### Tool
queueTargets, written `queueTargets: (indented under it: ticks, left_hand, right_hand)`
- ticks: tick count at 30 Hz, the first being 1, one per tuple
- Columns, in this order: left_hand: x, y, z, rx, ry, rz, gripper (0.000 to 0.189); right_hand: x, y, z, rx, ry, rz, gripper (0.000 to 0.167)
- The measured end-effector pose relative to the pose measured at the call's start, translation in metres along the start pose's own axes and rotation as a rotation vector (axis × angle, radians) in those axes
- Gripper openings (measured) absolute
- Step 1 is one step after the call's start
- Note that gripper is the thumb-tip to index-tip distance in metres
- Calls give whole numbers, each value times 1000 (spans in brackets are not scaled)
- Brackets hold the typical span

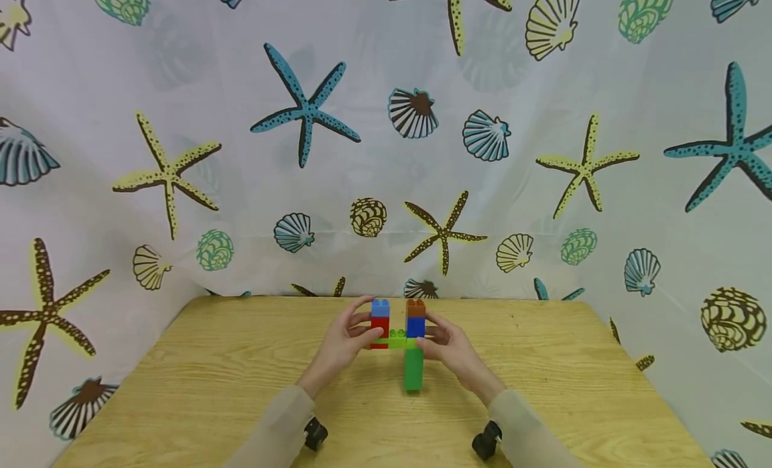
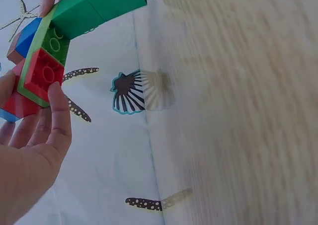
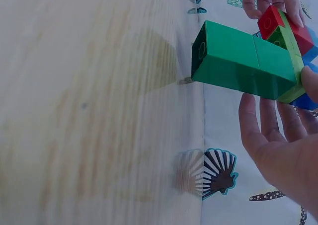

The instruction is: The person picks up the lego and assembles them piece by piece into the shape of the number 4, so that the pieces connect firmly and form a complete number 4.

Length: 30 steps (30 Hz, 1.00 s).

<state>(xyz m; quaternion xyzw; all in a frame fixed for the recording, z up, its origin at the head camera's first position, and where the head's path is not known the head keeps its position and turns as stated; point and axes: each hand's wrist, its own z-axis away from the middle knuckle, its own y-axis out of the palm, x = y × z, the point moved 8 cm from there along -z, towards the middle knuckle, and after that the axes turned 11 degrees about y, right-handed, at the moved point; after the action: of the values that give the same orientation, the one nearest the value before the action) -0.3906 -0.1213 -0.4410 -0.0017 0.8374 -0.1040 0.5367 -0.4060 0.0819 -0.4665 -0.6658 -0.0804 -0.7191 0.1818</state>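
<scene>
Both hands hold one assembly of toy building bricks up off the table. A long light green brick (image 1: pixel 397 341) runs across it. At the left end sit a red brick (image 1: pixel 379 326) and a light blue brick (image 1: pixel 380 308), with a small red brick (image 2: pixel 45 73) underneath. The right end carries a blue brick (image 1: pixel 415 327) topped by a brown brick (image 1: pixel 416 307); two dark green bricks (image 3: pixel 246 58) hang below it. My left hand (image 1: pixel 342 340) pinches the left end between thumb and fingers. My right hand (image 1: pixel 454 351) grips the right end.
A wooden table (image 1: pixel 229 381) stretches under the hands. Behind it and at both sides hangs a white cloth (image 1: pixel 374 166) printed with starfish and shells. Small black devices (image 1: pixel 486 441) are strapped at the wrists.
</scene>
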Motion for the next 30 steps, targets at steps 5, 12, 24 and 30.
queueTargets:
  ticks: [5, 12, 24, 30]
  left_hand:
    - [8, 1, -2, 10, -16, -29, 61]
    - [22, 2, -4, 18, -89, -30, 64]
    - [45, -3, -5, 28, -220, 27, 67]
    - [56, -4, -7, 56, -278, 1, 65]
  right_hand:
    - [-5, 0, -3, 10, 40, -30, 65]
    - [-14, 0, -8, 10, 96, -45, 64]
    - [-24, 2, -19, 57, 170, -8, 64]
    - [-32, 0, -27, 72, 203, 6, 64]
